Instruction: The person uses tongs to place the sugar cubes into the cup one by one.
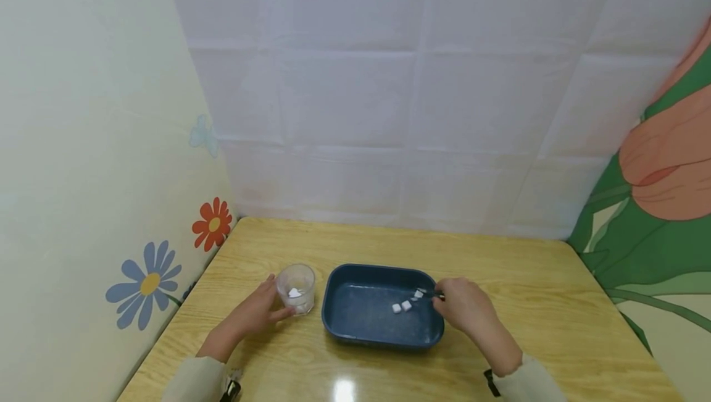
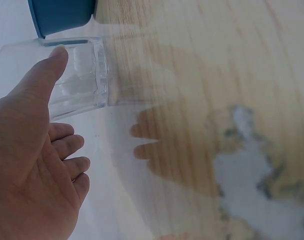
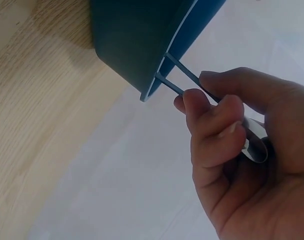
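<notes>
My left hand holds a clear glass around its side, thumb in front; white cubes lie inside the glass. In the left wrist view the thumb lies along the glass wall and the other fingers are bent beside it. Right of the glass sits a dark blue rectangular tray with a few white cubes toward its right side. My right hand, at the tray's right rim, grips metal tongs between thumb and fingers. The tongs' arms reach over the rim, their tips right at one cube.
Everything stands on a light wood-grain table. A white sheet hangs behind it. Panels printed with flowers flank the left and right sides. A band with a dark buckle circles each wrist near the sleeve.
</notes>
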A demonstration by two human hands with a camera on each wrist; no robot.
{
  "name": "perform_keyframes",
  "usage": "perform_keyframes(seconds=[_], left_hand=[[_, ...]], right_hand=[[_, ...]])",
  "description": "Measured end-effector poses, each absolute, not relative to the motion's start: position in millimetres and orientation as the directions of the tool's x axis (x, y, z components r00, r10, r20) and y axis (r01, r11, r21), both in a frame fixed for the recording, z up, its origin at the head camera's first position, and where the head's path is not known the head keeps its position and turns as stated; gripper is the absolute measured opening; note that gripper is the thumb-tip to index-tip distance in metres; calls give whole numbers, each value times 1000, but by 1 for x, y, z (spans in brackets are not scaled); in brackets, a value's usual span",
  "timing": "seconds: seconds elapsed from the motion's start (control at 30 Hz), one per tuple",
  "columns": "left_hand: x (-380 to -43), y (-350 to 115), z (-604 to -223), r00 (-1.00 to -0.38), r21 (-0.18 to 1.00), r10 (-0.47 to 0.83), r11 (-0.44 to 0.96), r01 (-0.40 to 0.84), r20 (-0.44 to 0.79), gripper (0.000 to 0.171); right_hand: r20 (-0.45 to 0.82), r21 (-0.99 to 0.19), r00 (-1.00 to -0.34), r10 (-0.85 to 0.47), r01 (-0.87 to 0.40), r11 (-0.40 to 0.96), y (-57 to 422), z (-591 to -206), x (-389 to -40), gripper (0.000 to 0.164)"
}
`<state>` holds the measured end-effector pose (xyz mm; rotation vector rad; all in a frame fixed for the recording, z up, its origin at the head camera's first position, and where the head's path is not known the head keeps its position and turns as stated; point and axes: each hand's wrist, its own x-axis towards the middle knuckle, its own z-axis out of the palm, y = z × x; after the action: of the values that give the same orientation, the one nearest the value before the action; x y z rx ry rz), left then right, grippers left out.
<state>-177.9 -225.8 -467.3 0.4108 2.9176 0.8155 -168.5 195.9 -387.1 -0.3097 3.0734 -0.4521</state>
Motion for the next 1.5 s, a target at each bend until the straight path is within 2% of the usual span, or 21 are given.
perform_keyframes(seconds=[0.67,0.97,1.5], left_hand=[[-183,-224,-469,-962,521,273,823,227,-13,86],[-183,-224,-469,-960,524,279,819,234,-7,84],[-182,-228,-473,-963,517,268,826,222,-13,88]], right_hand=[[-43,-258,-983,-181,-164,952,194,-388,-174,12],[-64,-259,-982,-179,-156,953,196,-388,-176,13],[-25,-284,-980,-196,-181,942,193,-394,-178,11]])
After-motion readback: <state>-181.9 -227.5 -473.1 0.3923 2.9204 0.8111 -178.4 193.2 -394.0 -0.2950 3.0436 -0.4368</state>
